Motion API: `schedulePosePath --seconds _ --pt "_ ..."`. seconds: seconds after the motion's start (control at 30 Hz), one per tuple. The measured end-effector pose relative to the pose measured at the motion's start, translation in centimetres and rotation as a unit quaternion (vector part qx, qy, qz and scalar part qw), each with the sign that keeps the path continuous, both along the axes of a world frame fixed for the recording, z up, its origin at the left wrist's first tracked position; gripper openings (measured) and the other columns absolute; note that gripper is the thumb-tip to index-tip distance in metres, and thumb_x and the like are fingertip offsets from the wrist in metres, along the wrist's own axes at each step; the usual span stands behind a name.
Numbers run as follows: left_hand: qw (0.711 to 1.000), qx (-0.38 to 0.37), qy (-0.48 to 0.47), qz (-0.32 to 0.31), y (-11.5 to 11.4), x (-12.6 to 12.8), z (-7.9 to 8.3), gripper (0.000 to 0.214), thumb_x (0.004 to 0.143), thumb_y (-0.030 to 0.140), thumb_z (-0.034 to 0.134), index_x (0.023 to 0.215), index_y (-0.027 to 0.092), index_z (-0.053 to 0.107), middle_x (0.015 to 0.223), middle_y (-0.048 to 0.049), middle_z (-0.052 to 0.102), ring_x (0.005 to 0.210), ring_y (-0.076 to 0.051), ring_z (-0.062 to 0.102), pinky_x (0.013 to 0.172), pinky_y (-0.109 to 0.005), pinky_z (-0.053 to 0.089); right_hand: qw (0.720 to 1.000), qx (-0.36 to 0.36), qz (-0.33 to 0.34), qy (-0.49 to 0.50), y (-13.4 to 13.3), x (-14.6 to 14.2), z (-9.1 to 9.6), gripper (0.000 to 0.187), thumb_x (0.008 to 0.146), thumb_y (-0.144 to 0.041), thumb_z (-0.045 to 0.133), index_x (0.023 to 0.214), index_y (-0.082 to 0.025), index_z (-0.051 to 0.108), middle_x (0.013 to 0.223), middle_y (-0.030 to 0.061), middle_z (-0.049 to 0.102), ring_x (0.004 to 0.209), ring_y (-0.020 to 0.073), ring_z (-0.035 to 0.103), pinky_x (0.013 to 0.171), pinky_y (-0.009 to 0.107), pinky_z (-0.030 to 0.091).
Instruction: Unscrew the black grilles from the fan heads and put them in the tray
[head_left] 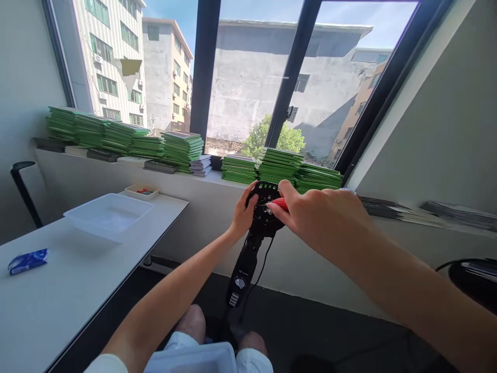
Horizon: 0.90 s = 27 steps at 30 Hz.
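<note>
"What's in the right grip [314,210]?"
"A red-handled tool [280,203], pinched against the black device [264,221]; the left grip [241,216] holds that device's left rim."
"Where?"
"Off the table [171,205], right of its far right corner."
"The step?"
"Tool work, seemingly; next calls for steady bracing."

Note that the device [254,241] you hold has a plastic-looking body of low sheen, fitted with a dial [239,283] of bright, metallic finish. The red tool handle [280,203] at your right grip [310,210] looks like smooth plastic. To your left, the desk [77,300] has a smooth surface. On it, you find a translucent plastic container [112,210] and a packet [28,261] of creased, glossy film. At the far sill, the green stacks [280,166] show paper-like edges. Your shorts [254,361] are matt cloth.
</note>
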<state>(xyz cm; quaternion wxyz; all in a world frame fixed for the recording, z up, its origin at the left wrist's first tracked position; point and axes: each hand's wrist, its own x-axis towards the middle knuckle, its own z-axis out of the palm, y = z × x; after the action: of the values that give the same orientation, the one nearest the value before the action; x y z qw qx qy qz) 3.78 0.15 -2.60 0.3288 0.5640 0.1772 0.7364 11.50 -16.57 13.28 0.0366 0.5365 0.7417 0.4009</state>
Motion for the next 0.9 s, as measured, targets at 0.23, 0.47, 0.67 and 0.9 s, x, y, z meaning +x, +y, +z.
schedulePosePath --seconds 0.23,0.47,0.67,0.9 --pt "1.0 -0.005 0.01 -0.004 0.3 -0.1 -0.1 0.043 0.102 0.035 0.049 0.142 0.024 0.057 0.144 -0.0057 0.064 0.136 -0.024 0.056 0.12 -0.04 0.039 1.0 -0.012 0.02 -0.02 0.2 -0.5 0.3 0.038 0.1 -0.04 0.042 0.122 -0.014 0.058 0.054 0.0032 0.06 0.044 0.0188 0.052 0.048 0.026 0.021" --pt "1.0 0.006 0.007 -0.008 0.5 -0.5 -0.1 0.044 0.103 0.041 0.05 0.143 0.024 0.058 0.146 -0.0059 0.062 0.138 -0.025 0.055 0.122 -0.04 0.037 1.0 -0.005 0.007 -0.022 0.3 -1.0 0.6 0.04 0.101 -0.043 0.039 0.116 -0.013 0.06 0.054 0.0048 0.06 0.044 0.0187 0.05 0.047 0.027 0.023" --pt "1.0 0.002 0.009 -0.013 0.5 -0.5 -0.1 0.045 0.103 0.043 0.05 0.144 0.026 0.057 0.144 -0.0053 0.064 0.138 -0.025 0.055 0.122 -0.041 0.038 0.999 -0.032 0.042 0.009 0.7 -1.1 0.5 0.043 0.099 -0.042 0.038 0.123 -0.013 0.059 0.057 0.0048 0.064 0.043 0.0178 0.05 0.047 0.027 0.024" --pt "1.0 -0.005 0.019 -0.016 0.3 -0.8 0.1 0.045 0.104 0.043 0.05 0.145 0.026 0.055 0.143 -0.0054 0.064 0.137 -0.025 0.056 0.122 -0.042 0.037 0.999 -0.042 0.03 0.016 1.0 -1.0 0.9 0.048 0.096 -0.046 0.043 0.128 -0.014 0.058 0.056 0.0046 0.063 0.046 0.02 0.052 0.05 0.029 0.027"
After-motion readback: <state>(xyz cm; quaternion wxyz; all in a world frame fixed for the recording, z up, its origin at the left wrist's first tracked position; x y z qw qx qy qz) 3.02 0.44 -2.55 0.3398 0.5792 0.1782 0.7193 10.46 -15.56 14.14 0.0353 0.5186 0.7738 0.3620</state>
